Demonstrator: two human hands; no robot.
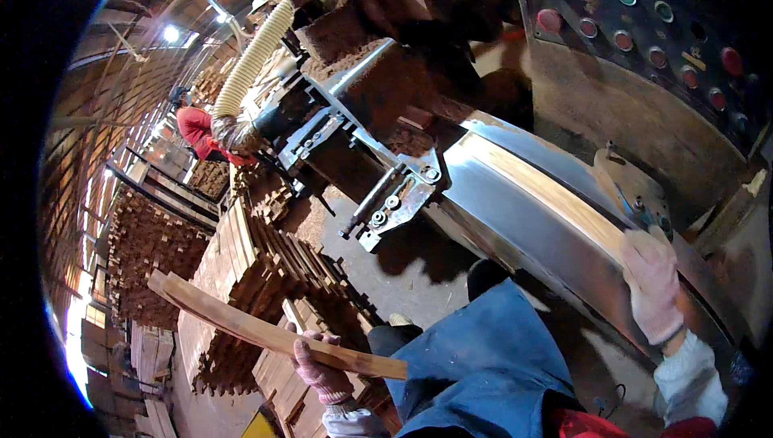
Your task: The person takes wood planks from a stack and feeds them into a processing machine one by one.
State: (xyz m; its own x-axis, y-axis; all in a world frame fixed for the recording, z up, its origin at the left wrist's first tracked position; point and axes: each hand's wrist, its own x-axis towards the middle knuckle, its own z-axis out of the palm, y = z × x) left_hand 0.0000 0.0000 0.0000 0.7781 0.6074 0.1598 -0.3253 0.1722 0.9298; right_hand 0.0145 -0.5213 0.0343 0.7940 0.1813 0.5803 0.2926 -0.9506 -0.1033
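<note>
My left hand [322, 369], in a pale knitted glove, is closed around wooden planks [241, 324]. They look like two lying one on the other, reaching from my blue apron [483, 357] out toward the left. On the right, my gloved right hand [651, 285] grips the near end of another wooden plank [539, 188]. That plank lies flat along the smooth metal bed [515, 221] of a woodworking machine, and its far end runs up to the sawdust-covered machine head [411, 92]. The undersides of both hands are partly hidden.
A control panel [644, 35] with several round buttons stands at the upper right. Wood stacks [221, 277] rise on the left. A ribbed hose [254, 55] joins the machine, whose hinged metal bracket [394, 204] juts leftward. Farther back is a person in red [197, 128].
</note>
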